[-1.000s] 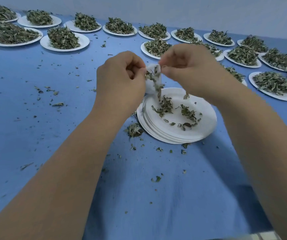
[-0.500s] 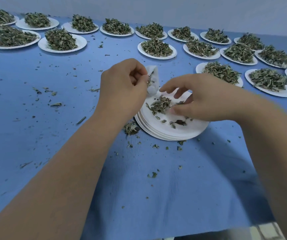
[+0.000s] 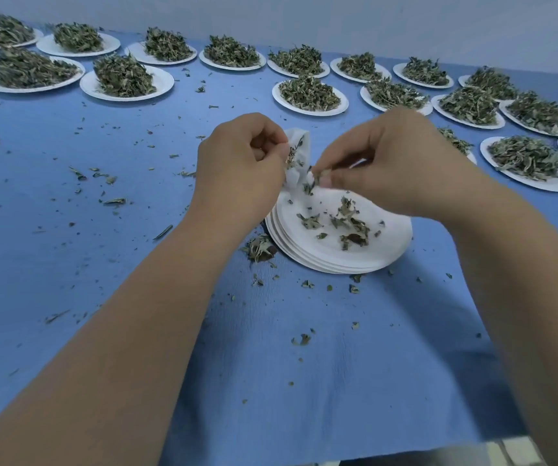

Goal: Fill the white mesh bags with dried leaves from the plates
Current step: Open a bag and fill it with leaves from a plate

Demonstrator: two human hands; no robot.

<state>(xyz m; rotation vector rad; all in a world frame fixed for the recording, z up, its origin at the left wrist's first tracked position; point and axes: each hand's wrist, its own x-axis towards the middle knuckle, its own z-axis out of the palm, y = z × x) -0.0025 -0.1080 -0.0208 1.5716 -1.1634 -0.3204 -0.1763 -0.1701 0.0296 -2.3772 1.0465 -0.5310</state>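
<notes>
Soft, even, cool light from overhead casts only faint, soft-edged shadows on the blue cloth table (image 3: 69, 264). The wide lens curves the far rows of white paper plates (image 3: 310, 112), and the frame's edges look smeared.

Half a second ago reached down with the right hand (image 3: 402, 163) onto the top plate (image 3: 390, 238) of the stack; now lifted it clear and brought it back up beside the white mesh bag (image 3: 299, 151), fingertips (image 3: 326, 181) pinching a small tuft of dried leaves (image 3: 314, 178) at the bag's open mouth, much as a second ago. Took away the clump from the plate's left side, leaving a thinner scatter there.
</notes>
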